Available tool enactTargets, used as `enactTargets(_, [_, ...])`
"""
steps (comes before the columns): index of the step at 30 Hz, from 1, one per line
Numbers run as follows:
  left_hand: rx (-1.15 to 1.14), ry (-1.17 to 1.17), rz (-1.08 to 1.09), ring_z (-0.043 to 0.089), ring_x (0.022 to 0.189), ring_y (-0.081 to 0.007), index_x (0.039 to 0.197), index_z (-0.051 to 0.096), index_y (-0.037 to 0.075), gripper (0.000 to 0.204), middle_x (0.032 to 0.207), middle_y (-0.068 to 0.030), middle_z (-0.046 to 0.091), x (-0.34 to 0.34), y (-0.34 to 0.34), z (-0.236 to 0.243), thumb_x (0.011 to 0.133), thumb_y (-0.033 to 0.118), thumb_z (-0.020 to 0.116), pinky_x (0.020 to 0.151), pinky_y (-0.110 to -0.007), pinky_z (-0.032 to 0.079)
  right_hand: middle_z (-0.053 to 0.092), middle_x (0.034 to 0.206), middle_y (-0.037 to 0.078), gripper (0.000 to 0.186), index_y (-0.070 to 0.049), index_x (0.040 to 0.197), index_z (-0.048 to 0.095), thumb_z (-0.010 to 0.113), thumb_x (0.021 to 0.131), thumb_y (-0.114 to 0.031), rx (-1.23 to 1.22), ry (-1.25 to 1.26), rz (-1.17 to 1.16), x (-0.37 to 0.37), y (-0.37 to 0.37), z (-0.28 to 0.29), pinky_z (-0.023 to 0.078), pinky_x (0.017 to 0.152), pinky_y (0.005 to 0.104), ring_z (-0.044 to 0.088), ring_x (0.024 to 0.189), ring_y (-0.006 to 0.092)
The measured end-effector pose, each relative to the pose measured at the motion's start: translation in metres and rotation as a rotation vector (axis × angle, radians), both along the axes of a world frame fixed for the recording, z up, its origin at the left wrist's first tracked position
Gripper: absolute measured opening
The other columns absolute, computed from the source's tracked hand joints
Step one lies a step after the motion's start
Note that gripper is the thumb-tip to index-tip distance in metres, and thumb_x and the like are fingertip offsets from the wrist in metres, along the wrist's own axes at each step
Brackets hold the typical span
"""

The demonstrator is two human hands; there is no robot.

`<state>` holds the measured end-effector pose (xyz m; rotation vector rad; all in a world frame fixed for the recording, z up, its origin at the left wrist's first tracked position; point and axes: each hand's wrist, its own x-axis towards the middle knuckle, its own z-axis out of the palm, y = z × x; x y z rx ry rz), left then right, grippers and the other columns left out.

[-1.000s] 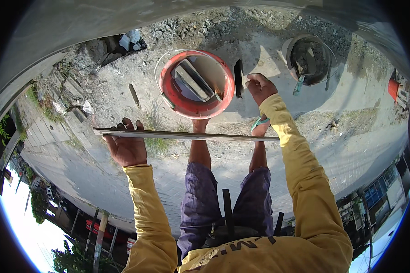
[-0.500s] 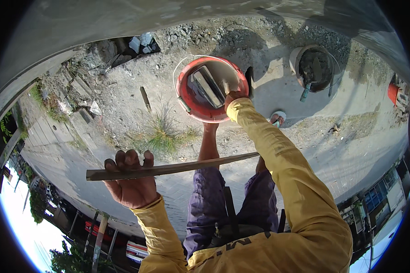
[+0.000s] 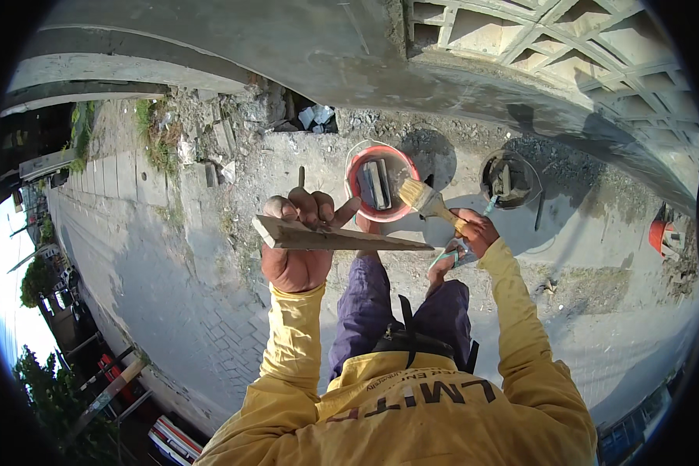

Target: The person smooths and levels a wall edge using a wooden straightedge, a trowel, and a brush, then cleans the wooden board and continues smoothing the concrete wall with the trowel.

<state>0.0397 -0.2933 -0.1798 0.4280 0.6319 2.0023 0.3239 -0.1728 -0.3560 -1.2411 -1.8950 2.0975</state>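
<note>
My left hand (image 3: 301,256) is closed around one end of a long, narrow wooden board (image 3: 342,239), which points across my body to the right. In my right hand (image 3: 478,231) is a paintbrush (image 3: 426,200), gripped by its wooden handle with the pale bristles up and to the left. Beyond and below the brush stands a red-rimmed bucket (image 3: 352,172), with a grey-white block-shaped tool (image 3: 377,185) lying in it. Both the board and the brush are held up in the air, apart from the bucket.
A dark bucket of grey mortar (image 3: 512,175) with a tool handle (image 3: 491,204) at its rim stands to the right. A plastered wall (image 3: 326,54) and a pierced block screen (image 3: 489,35) rise ahead. Rubble (image 3: 241,116) lies along the wall's foot; a red container (image 3: 657,235) is far right.
My right hand has lifted the paintbrush out of the red bucket and moved right. My left hand has raised the board and brought it farther forward. The view now takes in more wall.
</note>
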Motion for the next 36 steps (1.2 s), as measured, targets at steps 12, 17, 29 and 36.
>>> enactTargets(12, [0.188,0.197,-0.082,0.049,0.101,-0.0273,0.102,0.055,0.005,0.019,0.096,-0.0098,0.051,0.111,0.026,0.126,0.087,0.014,0.061,0.092,-0.044,0.043,0.053,0.069,-0.001,0.031,0.001,0.11,0.059,0.062,0.089,-0.021,-0.165,0.526,-0.124,0.089,0.009,0.31,0.031,0.048,0.0223,0.041,0.056,0.0043])
enactTargets(17, [0.191,0.278,-0.083,0.047,0.109,-0.0273,0.098,0.059,0.006,0.015,0.1,-0.0076,0.051,0.145,0.04,0.171,0.088,0.016,0.062,0.092,-0.045,0.045,0.053,0.066,0.005,0.033,0.003,0.109,0.059,0.062,0.088,-0.022,-0.223,0.756,-0.148,0.106,0.004,0.336,0.03,0.046,0.0227,0.042,0.053,0.0076])
enactTargets(29, [0.245,0.469,-0.082,0.037,0.129,-0.0301,0.104,0.056,0.008,0.016,0.117,-0.0053,0.048,0.17,0.067,0.242,0.091,0.017,0.057,0.098,-0.061,0.039,0.048,0.06,0.0,0.03,0.003,0.108,0.06,0.06,0.089,-0.02,-0.06,0.692,-0.058,0.109,0.035,0.347,0.027,0.042,0.0222,0.038,0.049,0.0056])
enactTargets(36, [0.262,0.413,-0.028,0.046,0.122,-0.0271,0.114,0.052,0.014,0.021,0.117,-0.0021,0.056,0.172,0.071,0.275,0.093,0.015,0.055,0.097,-0.054,0.039,0.05,0.061,0.001,0.03,0.0,0.102,0.063,0.062,0.089,-0.027,0.123,0.593,-0.039,0.107,0.04,0.305,0.03,0.043,0.0221,0.041,0.048,0.0061])
